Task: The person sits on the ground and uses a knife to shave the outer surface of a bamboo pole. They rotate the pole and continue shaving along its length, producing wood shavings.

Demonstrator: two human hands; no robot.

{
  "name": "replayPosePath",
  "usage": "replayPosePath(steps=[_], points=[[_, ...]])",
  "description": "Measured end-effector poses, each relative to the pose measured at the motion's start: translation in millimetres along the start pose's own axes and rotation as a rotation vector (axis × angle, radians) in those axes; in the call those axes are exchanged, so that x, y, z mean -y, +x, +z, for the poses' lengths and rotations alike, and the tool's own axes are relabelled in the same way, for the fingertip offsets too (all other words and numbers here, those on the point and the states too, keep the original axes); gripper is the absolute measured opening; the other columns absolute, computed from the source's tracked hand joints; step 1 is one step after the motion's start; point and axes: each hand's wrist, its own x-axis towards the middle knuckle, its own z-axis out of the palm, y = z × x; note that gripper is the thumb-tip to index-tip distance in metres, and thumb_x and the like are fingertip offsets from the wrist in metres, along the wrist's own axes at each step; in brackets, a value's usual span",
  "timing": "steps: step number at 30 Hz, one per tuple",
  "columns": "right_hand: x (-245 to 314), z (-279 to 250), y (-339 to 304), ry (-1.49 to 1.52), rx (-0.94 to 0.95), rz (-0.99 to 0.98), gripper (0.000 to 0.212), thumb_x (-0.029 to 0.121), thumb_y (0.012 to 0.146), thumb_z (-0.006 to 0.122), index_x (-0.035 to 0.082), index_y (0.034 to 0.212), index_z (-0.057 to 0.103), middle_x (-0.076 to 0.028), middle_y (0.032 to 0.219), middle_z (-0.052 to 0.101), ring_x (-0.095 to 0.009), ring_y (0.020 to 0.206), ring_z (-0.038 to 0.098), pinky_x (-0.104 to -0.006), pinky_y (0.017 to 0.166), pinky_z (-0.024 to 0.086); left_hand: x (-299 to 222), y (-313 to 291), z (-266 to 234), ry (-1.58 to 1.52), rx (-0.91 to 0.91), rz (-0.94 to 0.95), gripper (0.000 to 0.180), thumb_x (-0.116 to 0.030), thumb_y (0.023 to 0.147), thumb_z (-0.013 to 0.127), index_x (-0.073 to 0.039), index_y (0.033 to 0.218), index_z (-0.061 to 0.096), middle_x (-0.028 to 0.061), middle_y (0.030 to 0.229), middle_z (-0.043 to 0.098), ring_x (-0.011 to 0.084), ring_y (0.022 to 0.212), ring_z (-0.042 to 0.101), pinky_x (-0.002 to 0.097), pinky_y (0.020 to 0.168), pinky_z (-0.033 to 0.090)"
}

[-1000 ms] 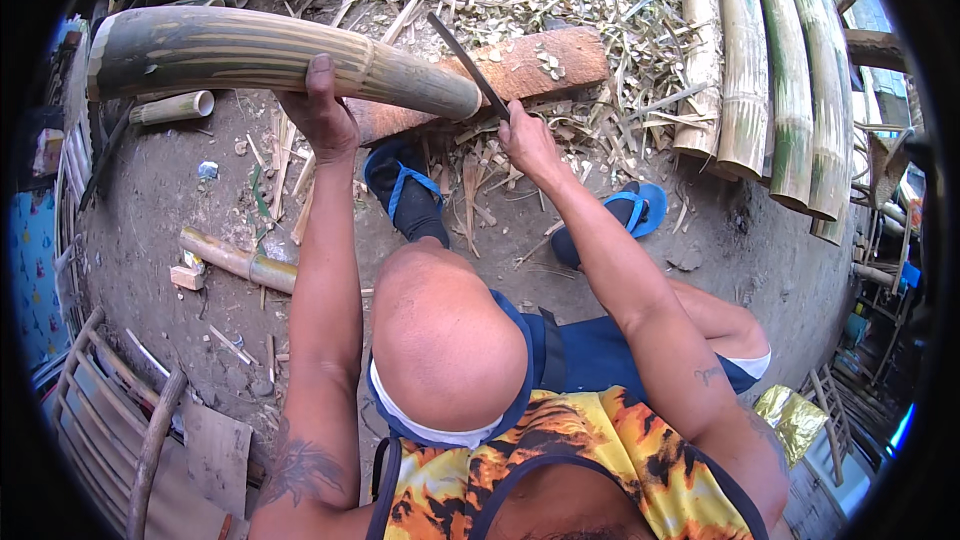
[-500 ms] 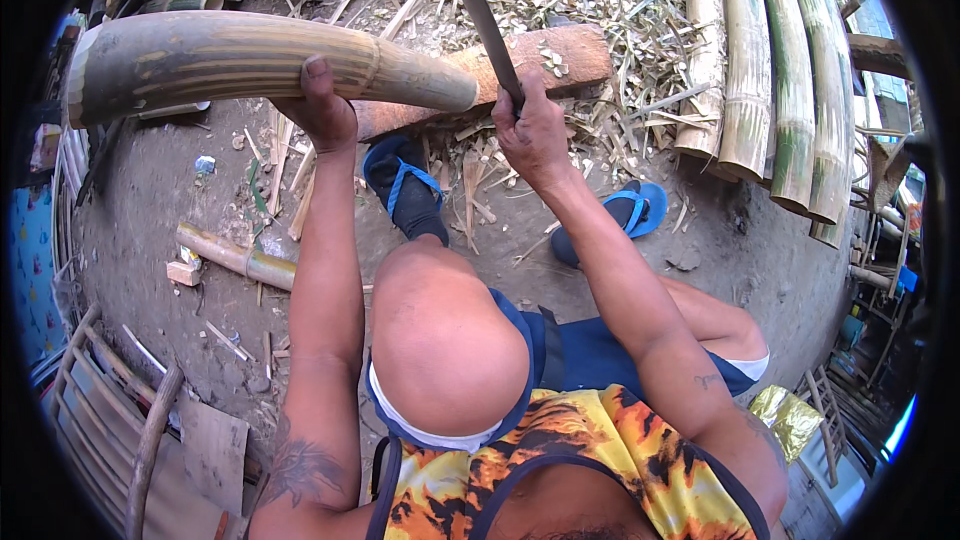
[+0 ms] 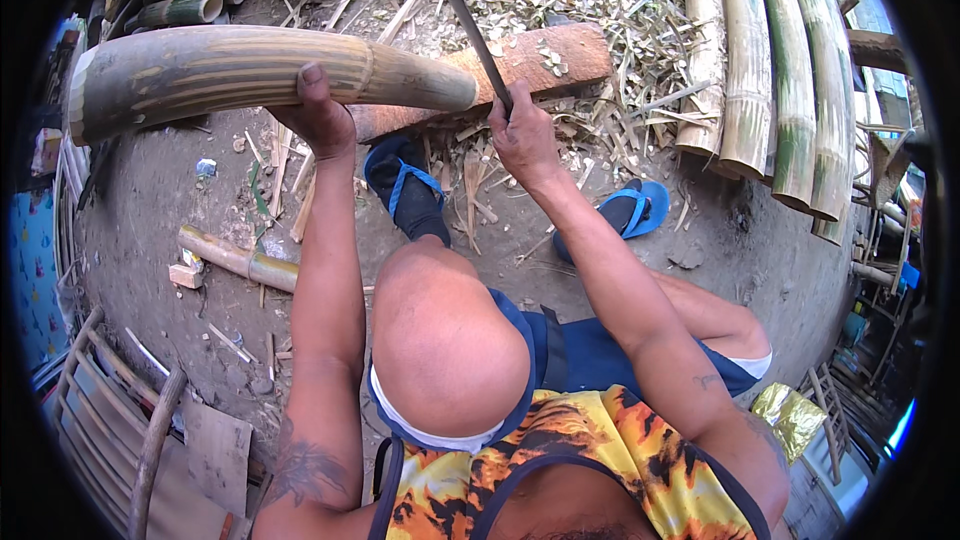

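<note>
A thick bamboo section (image 3: pixel 230 65) lies crosswise in front of me, brown and green with pale scraped stripes. My left hand (image 3: pixel 316 115) grips it from the near side, thumb over the top and the other fingers hidden beneath. The bamboo's right end overlaps a reddish wooden block (image 3: pixel 560 55) on the ground. In my right hand (image 3: pixel 525 140), closed round a handle mostly hidden by the fingers, is a machete (image 3: pixel 462 15) with a long, dark, narrow blade. The blade slants up and to the left, passing just beyond the bamboo's right end.
Several long bamboo poles (image 3: pixel 745 70) lie side by side at the right. Shorter bamboo pieces (image 3: pixel 195 10) sit at the far left. Shavings (image 3: pixel 640 0) cover the ground beyond the block. A thin bamboo stick (image 3: pixel 240 258) lies left of my left forearm, near a wooden chair (image 3: pixel 150 450).
My right hand has shifted slightly left, and the machete blade leans farther left. The bamboo's upper edge sits a little lower, and its visible stripes have changed. My left hand keeps its grip.
</note>
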Motion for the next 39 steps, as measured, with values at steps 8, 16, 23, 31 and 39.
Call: replayPosePath(steps=[8, 16, 23, 31, 39], points=[[-12, 4, -2, -0.234, 0.360, 0.314, 0.023, 0.018, 0.095, 0.054, 0.002, 0.108, 0.044, -0.032, 0.076, 0.064, -0.053, 0.078, 0.064, -0.0625, 0.071, 0.047, -27, -7, 41, 0.042, -0.058, -0.077, 0.084, -0.027, 0.077, 0.080, 0.003, 0.135, 0.027, 0.0172, 0.128, 0.039, 0.0251, 0.119, 0.043, 0.0411, 0.107, 0.038], [12, 0, -3, -0.052, 0.041, 0.022, 0.018, 0.015, 0.095, 0.057, 0.004, 0.102, 0.044, -0.027, 0.084, 0.066, -0.051, 0.076, 0.063, -0.0596, 0.065, 0.049, -25, -3, 45, 0.151, -0.091, -0.005, 0.088, -0.025, 0.073, 0.084, 0.004, 0.131, 0.025, 0.0165, 0.124, 0.037, 0.0250, 0.116, 0.043, 0.0402, 0.108, 0.036], [-45, 11, -9, -0.207, 0.357, 0.360, 0.024, 0.019, 0.095, 0.053, 0.001, 0.108, 0.043, -0.035, 0.079, 0.063, -0.057, 0.079, 0.061, -0.0624, 0.072, 0.046, -36, -4, 31, 0.083, -0.017, -0.002, 0.095, -0.030, 0.074, 0.082, 0.002, 0.140, 0.023, 0.0170, 0.131, 0.039, 0.0260, 0.119, 0.044, 0.0411, 0.110, 0.033], [25, -25, -3, -0.034, 0.124, 0.089, 0.017, 0.013, 0.095, 0.055, 0.004, 0.105, 0.044, -0.029, 0.077, 0.064, -0.052, 0.075, 0.062, -0.0594, 0.062, 0.046, -31, -11, 18, 0.111, -0.019, -0.055, 0.093, -0.022, 0.073, 0.080, 0.001, 0.143, 0.024, 0.0156, 0.132, 0.041, 0.0255, 0.119, 0.046, 0.0407, 0.109, 0.034], [-2, 9, 8, -0.344, 0.399, 0.391, 0.022, 0.016, 0.093, 0.052, 0.003, 0.110, 0.046, -0.032, 0.085, 0.066, -0.053, 0.082, 0.064, -0.0591, 0.074, 0.051, -28, -8, 16, 0.160, -0.046, -0.005, 0.091, -0.023, 0.072, 0.080, 0.003, 0.141, 0.026, 0.0154, 0.129, 0.040, 0.0253, 0.117, 0.045, 0.0395, 0.106, 0.036]])
